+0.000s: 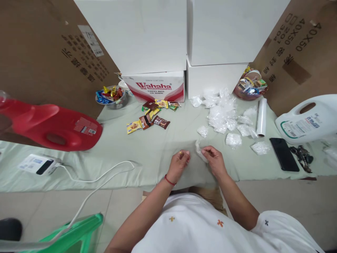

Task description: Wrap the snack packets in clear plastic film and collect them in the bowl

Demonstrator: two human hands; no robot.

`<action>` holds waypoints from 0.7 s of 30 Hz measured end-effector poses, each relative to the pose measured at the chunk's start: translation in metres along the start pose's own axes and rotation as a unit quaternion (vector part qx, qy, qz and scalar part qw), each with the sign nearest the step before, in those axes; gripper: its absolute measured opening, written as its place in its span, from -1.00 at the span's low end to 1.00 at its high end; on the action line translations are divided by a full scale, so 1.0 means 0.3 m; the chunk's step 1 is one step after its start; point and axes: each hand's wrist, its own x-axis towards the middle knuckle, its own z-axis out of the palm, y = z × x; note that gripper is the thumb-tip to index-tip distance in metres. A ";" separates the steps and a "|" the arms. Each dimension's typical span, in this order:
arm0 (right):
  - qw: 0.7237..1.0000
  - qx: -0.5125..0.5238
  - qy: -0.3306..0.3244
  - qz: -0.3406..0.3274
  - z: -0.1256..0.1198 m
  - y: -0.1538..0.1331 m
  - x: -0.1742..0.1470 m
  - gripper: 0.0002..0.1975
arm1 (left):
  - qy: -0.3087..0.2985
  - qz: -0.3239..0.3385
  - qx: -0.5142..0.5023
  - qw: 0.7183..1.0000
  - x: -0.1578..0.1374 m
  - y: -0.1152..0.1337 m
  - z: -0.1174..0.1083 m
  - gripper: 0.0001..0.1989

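My right hand [215, 162] pinches a crumpled strip of clear plastic wrap [199, 150] above the green cloth. Just left of it, my left hand [179, 165] has its fingers pressed together; what they hold, if anything, is too small to make out. Beyond my hands lies a pile of crumpled clear plastic wrap [221, 111]. Separate wads lie nearer, among them a flattened wad [233, 140] and a small wad [202, 131]. A roll of plastic wrap [262, 117] lies right of the pile. Wrapped snacks [147, 121] are scattered ahead of my left hand.
White boxes [155, 86] stand along the back. Bowls of wrapped sweets [116, 100] and snacks [251, 86] sit at both sides. A red jug [58, 123] is left; a white jug [308, 119], black phone [284, 154] and keys [302, 157] are right. A white cable [89, 181] crosses the front edge.
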 end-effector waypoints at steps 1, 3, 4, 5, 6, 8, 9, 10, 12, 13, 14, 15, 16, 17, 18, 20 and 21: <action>1.000 -0.014 -0.017 -0.017 0.002 0.000 -0.008 -0.76 | -0.024 -0.014 -0.009 1.000 -0.001 0.000 0.016 -0.48; 0.998 -0.022 -0.045 -0.035 0.012 0.001 -0.022 -0.79 | -0.039 -0.032 -0.034 0.998 -0.002 -0.001 0.044 -0.50; 0.998 -0.011 -0.046 -0.028 0.019 0.001 -0.026 -0.78 | -0.032 -0.034 -0.048 0.998 -0.001 -0.002 0.053 -0.52; 0.999 0.012 -0.037 -0.010 0.024 0.001 -0.029 -0.76 | -0.020 -0.033 -0.061 0.997 0.001 -0.003 0.058 -0.54; 0.999 0.041 -0.019 0.015 0.026 0.000 -0.030 -0.73 | -0.009 -0.031 -0.072 0.997 0.002 -0.002 0.058 -0.57; 0.993 0.100 0.026 0.061 0.018 -0.006 -0.026 -0.67 | 0.003 -0.027 -0.085 0.996 0.005 0.001 0.046 -0.63; 0.989 0.121 0.047 0.075 0.007 -0.009 -0.022 -0.64 | 0.007 -0.027 -0.090 0.996 0.005 0.004 0.037 -0.66; 0.985 0.135 0.065 0.082 -0.007 -0.014 -0.017 -0.62 | 0.011 -0.028 -0.098 0.995 0.004 0.007 0.026 -0.68; 0.980 0.151 0.097 0.086 -0.041 -0.021 -0.005 -0.58 | 0.017 -0.032 -0.118 0.992 0.002 0.013 0.006 -0.72; 0.978 0.154 0.107 0.087 -0.058 -0.024 0.001 -0.57 | 0.018 -0.036 -0.129 0.991 0.000 0.015 -0.002 -0.73; 0.978 0.152 0.113 0.087 -0.074 -0.025 0.006 -0.57 | 0.017 -0.039 -0.140 0.989 -0.001 0.016 -0.008 -0.73; 0.979 0.145 0.117 0.086 -0.087 -0.024 0.010 -0.56 | 0.015 -0.043 -0.149 0.988 -0.003 0.017 -0.013 -0.74; 0.980 0.133 0.119 0.084 -0.097 -0.022 0.012 -0.55 | 0.012 -0.046 -0.157 0.986 -0.004 0.017 -0.016 -0.74; 0.982 0.121 0.120 0.081 -0.103 -0.019 0.013 -0.55 | 0.006 -0.050 -0.167 0.985 -0.004 0.016 -0.018 -0.73; 0.984 0.110 0.121 0.078 -0.106 -0.016 0.012 -0.54 | -0.004 -0.056 -0.182 0.982 -0.005 0.015 -0.019 -0.73; 0.986 0.101 0.113 0.076 -0.104 -0.011 0.005 -0.52 | -0.027 -0.073 -0.222 0.972 -0.005 0.014 -0.023 -0.71; 0.986 0.101 0.105 0.076 -0.100 -0.011 0.001 -0.52 | -0.033 -0.082 -0.240 0.967 -0.005 0.013 -0.026 -0.70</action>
